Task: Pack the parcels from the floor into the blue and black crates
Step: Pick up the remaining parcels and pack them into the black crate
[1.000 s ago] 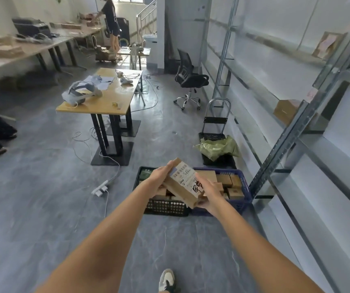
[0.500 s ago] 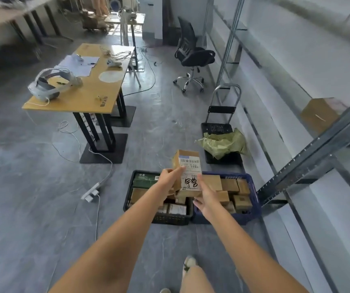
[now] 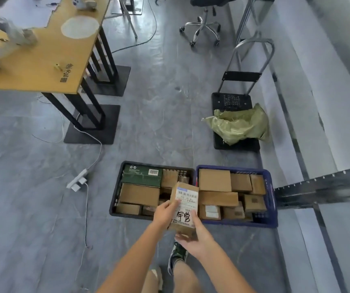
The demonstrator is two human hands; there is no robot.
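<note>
- Parcel (image 3: 184, 205) held upright over the seam between the crates, label up; left hand (image 3: 165, 212) fingers curled on its left edge, thumb on the label.
- Right hand (image 3: 195, 235) cupping the bottom end, thumb pressed on the label.
- Since half a second ago: parcel brought lower, nearer the crates; view tipped down.
- Two crates side by side: black crate (image 3: 114, 199), blue crate (image 3: 272, 206) right of it, each holding several boxes.

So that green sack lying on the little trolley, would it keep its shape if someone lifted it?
Probably not. The green sack is crumpled and folded on the trolley, so it likely flops and sags when lifted. It lies flat and slack, which suggests little inside and a light weight. Its woven-looking surface probably grips well enough.
</note>
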